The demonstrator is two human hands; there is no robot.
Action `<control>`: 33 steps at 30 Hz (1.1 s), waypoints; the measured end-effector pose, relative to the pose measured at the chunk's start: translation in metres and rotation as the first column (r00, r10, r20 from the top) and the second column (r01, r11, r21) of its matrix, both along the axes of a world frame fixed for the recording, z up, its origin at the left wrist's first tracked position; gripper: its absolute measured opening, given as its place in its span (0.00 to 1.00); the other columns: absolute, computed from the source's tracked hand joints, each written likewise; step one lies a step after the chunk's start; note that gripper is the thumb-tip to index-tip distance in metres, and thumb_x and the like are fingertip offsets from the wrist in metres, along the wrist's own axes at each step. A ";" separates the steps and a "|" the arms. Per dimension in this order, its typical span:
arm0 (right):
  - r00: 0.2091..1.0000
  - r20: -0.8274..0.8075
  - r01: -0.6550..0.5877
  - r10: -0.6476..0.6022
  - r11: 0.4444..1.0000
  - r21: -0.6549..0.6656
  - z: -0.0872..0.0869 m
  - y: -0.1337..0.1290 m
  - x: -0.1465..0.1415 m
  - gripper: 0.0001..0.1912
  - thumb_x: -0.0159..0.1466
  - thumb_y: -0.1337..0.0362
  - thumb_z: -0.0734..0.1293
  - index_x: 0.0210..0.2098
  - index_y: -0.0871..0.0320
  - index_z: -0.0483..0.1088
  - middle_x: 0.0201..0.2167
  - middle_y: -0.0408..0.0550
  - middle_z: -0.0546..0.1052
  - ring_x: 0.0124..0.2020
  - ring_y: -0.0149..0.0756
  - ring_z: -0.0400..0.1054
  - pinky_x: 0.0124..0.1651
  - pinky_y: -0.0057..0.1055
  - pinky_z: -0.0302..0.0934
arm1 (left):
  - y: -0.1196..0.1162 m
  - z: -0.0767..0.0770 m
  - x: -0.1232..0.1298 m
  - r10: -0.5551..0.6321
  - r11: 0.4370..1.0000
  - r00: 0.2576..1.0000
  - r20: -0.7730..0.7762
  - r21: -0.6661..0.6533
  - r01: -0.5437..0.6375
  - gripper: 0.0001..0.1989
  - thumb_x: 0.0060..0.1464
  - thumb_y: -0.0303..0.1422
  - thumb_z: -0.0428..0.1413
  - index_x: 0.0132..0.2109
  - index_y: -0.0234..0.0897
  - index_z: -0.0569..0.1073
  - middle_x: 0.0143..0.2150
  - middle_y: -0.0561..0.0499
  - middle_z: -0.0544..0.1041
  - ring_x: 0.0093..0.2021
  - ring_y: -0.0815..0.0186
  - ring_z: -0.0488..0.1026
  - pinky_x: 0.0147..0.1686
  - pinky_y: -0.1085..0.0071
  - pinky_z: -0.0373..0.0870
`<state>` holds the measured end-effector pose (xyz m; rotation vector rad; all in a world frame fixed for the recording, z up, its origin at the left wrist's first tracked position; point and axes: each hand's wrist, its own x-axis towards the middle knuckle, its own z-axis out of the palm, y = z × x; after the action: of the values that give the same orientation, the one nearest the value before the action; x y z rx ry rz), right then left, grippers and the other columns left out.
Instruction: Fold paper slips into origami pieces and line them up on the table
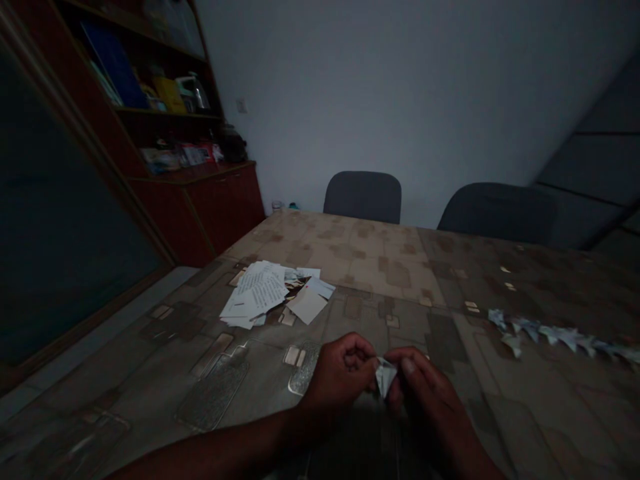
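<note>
A small piece of folded white paper is held between my two hands, above the near part of the table. My left hand pinches its left edge with the thumb and curled fingers. On the other side my right hand grips the paper's right edge, thumb on top. The folded paper looks like a small pointed triangle with creases. To the left lies a loose pile of printed paper sheets, and a plain paper piece rests at its right side. A row of small folded paper pieces stretches along the right.
The patterned tabletop runs toward the wall. Two grey chairs stand at its far side, the other farther right. A glass is at the far left corner. A dark red cabinet with filled shelves stands at left.
</note>
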<state>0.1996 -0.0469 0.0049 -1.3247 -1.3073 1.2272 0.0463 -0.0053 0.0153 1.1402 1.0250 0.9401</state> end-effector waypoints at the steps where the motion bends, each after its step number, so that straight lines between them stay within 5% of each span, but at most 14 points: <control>1: 1.000 -0.014 -0.005 0.005 1.000 -0.005 0.000 0.000 0.000 0.18 0.68 0.48 0.57 0.39 0.56 0.67 0.20 0.40 0.71 0.24 0.34 0.64 0.30 0.29 0.55 | 0.000 0.000 0.000 -0.001 1.000 1.000 0.005 0.002 0.001 0.06 0.45 0.31 0.58 0.28 0.34 0.68 0.18 0.57 0.69 0.19 0.72 0.66 0.21 0.78 0.60; 8: 0.996 -0.089 -0.027 0.023 0.999 -0.041 0.000 0.001 -0.006 0.18 0.63 0.48 0.64 0.39 0.57 0.68 0.22 0.40 0.70 0.24 0.32 0.63 0.27 0.27 0.54 | -0.001 0.000 0.000 -0.004 1.000 1.000 0.010 0.005 0.004 0.07 0.45 0.32 0.58 0.28 0.34 0.68 0.18 0.57 0.69 0.19 0.72 0.66 0.21 0.78 0.60; 23: 0.996 -0.093 -0.010 0.006 0.999 -0.046 0.003 0.001 -0.007 0.20 0.63 0.47 0.63 0.42 0.57 0.68 0.21 0.41 0.72 0.26 0.36 0.66 0.32 0.30 0.57 | -0.001 -0.005 -0.003 -0.032 0.996 0.999 -0.032 0.085 0.035 0.07 0.48 0.31 0.59 0.30 0.34 0.68 0.21 0.58 0.67 0.21 0.74 0.63 0.22 0.79 0.57; 33: 0.981 -0.191 -0.042 0.032 0.998 -0.050 0.000 0.001 -0.007 0.18 0.60 0.48 0.67 0.36 0.57 0.66 0.21 0.39 0.70 0.23 0.31 0.64 0.28 0.27 0.56 | 0.000 -0.005 -0.004 -0.047 0.997 0.998 0.045 0.058 0.044 0.11 0.47 0.35 0.61 0.29 0.34 0.67 0.19 0.57 0.68 0.20 0.72 0.65 0.22 0.78 0.59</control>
<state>0.1928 -0.0458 0.0053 -1.1926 -1.1749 1.3873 0.0426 -0.0054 0.0102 1.1788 0.9365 0.9604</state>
